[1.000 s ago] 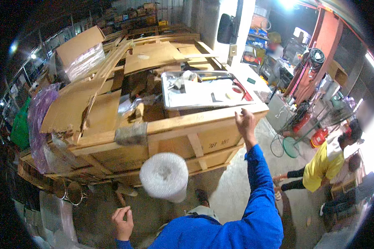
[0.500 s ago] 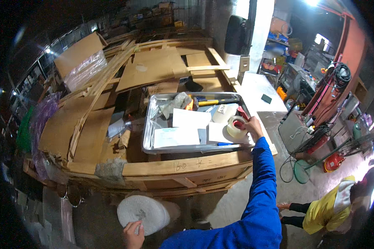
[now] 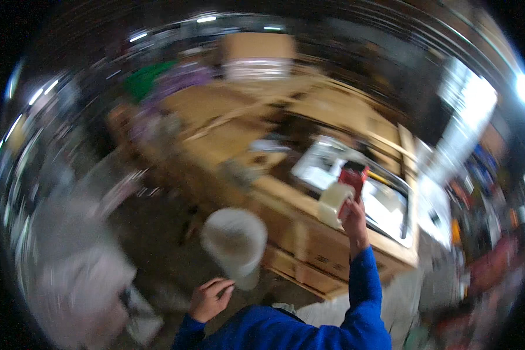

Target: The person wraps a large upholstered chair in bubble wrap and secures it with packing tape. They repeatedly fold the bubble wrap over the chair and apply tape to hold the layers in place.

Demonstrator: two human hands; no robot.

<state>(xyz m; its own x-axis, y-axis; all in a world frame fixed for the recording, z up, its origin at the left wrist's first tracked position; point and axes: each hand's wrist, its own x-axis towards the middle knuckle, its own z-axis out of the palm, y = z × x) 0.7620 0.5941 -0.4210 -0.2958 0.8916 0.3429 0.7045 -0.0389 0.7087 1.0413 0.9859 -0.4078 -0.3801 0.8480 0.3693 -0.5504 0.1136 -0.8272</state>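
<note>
Pinching the tape (image 3: 331,206) in front of the tray (image 3: 305,167), the right hand (image 3: 354,219) could drop it if its fingers slip or it clips the crate (image 3: 328,256); the left hand (image 3: 209,300), fingers loosely spread near the roll (image 3: 234,236), could topple that by swinging.

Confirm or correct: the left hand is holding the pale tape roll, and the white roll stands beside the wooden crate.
Wrong hand: the head view shows the right hand holding the pale tape roll. The white roll does stand beside the wooden crate.
</note>
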